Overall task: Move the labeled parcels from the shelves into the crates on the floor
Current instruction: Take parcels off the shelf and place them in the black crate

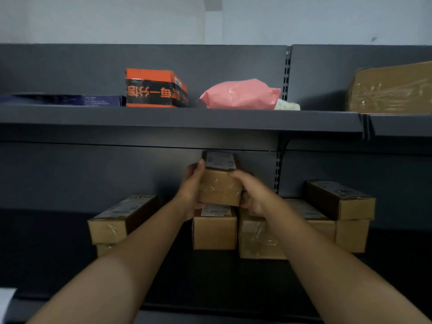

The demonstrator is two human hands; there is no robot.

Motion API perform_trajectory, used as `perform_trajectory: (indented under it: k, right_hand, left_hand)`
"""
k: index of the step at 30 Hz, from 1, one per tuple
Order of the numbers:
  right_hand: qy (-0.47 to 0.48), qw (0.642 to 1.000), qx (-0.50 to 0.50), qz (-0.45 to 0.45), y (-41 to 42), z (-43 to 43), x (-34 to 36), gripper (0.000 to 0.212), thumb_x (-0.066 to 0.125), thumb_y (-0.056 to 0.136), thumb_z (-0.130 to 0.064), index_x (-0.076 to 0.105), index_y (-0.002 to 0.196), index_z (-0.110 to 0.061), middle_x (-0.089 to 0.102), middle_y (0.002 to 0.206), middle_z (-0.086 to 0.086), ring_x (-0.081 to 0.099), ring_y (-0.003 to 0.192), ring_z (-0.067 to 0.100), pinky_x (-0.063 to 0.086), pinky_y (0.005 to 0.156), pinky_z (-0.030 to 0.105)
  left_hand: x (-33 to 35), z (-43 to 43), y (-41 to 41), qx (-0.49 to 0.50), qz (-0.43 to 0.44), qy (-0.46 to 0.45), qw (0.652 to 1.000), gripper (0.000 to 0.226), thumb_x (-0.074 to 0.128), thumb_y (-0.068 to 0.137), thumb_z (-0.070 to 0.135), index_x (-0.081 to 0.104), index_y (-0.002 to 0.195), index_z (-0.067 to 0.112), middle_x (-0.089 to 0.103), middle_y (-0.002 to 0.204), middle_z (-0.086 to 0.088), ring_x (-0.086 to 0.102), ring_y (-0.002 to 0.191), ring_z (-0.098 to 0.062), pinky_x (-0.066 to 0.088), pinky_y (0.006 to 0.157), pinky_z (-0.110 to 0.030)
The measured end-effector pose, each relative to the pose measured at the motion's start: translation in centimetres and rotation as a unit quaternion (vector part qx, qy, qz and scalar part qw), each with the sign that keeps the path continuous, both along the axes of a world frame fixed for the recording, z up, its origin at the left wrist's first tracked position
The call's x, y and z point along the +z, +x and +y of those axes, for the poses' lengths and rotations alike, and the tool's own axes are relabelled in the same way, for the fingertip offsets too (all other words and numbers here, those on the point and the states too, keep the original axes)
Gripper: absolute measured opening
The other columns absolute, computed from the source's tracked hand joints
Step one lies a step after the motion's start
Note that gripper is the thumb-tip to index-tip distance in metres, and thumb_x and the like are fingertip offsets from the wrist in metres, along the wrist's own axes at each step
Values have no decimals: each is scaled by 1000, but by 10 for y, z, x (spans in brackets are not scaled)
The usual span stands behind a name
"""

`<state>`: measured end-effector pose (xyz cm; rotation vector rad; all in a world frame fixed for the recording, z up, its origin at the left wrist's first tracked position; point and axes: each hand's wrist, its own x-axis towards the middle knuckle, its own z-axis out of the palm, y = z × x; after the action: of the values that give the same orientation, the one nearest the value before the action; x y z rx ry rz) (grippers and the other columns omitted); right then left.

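Observation:
A small brown cardboard parcel [219, 183] with a white label on top is lifted just above the lower shelf's stack. My left hand [192, 190] grips its left side, thumb near the label. Gripping the parcel's right side is my right hand [251, 195]. Directly beneath it sits another labeled parcel [214, 228]. More labeled brown parcels stand on the same shelf: one at the left [117, 218], a larger one [261, 239] partly behind my right forearm, and one stacked at the right [341, 199]. No crate is in view.
The upper shelf [177, 119] carries an orange and black box [155, 88], a pink plastic mailer bag [238, 94], a flat blue box [70, 100] and a large taped brown box [392, 90]. Its underside hangs close above the held parcel.

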<state>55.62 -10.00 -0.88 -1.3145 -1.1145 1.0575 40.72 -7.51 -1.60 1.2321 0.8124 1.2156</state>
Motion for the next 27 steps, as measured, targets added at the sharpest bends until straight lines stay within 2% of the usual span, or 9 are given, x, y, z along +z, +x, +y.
perform_trajectory:
  k: [2,5,8,10,12,14,18,22,27]
  right_hand:
    - [19,1000,22,-12,-13,5,-2,37,62,90,-36,51,123,-22,63,102,1,60,91,18,50,76,35]
    - [34,995,66,-62,-34,8,-7,35,54,94,-44,47,124,-27,61,116,-1,58,107,20,42,97,39]
    - [59,977,38,-200,-46,13,-16,46,38,101,-46,53,129,-13,58,129,8,54,119,25,37,100,34]
    - [75,928,29,-365,-45,14,-27,43,30,104,-42,60,116,-13,60,123,12,55,116,29,40,91,32]
    - [54,844,40,-532,-42,14,-41,43,26,104,-39,61,107,-15,62,118,12,58,110,29,45,90,36]
    - [43,781,23,-622,-38,10,-51,43,27,103,-36,63,111,-14,64,117,12,60,106,29,49,89,40]
    - [63,741,-28,-668,-25,-1,-56,39,33,100,-34,64,115,-15,65,117,11,61,106,29,51,87,39]
    - [75,723,-42,-685,-12,-14,-55,35,38,99,-31,65,116,-17,67,112,10,64,101,27,53,83,40]
    - [104,732,-60,-671,-14,-40,-59,32,40,98,-26,65,116,-20,69,111,7,64,100,27,51,80,35]
  left_hand:
    - [0,3,-12,57,-46,-7,997,36,57,86,50,47,116,31,57,112,-5,59,99,-27,54,74,-43]
    - [-6,10,-31,185,-51,25,981,36,63,85,32,48,115,20,56,118,-14,58,102,-30,53,81,-44]
    - [-13,12,-48,236,-38,18,971,30,57,89,25,56,114,9,61,115,-16,58,102,-30,49,93,-46]
    - [-16,10,-55,251,-35,9,967,19,56,90,24,58,102,10,63,103,-12,59,99,-30,47,95,-47]
    - [-19,9,-59,254,-45,7,966,13,56,90,24,57,99,14,61,92,-6,58,96,-27,47,96,-45]
    - [-23,6,-61,250,-50,7,967,15,57,90,25,56,102,16,59,92,-4,56,96,-25,46,96,-43]
    - [-37,0,-58,247,-22,-16,969,36,59,87,30,58,117,10,60,115,-11,56,104,-27,46,98,-43]
    - [-56,-16,-53,232,20,-33,972,50,56,90,31,46,136,13,55,123,-10,52,99,-22,43,81,-33]
    - [-83,-34,-55,190,48,-71,978,50,53,90,35,42,138,25,53,125,-9,52,105,-27,44,95,-43]
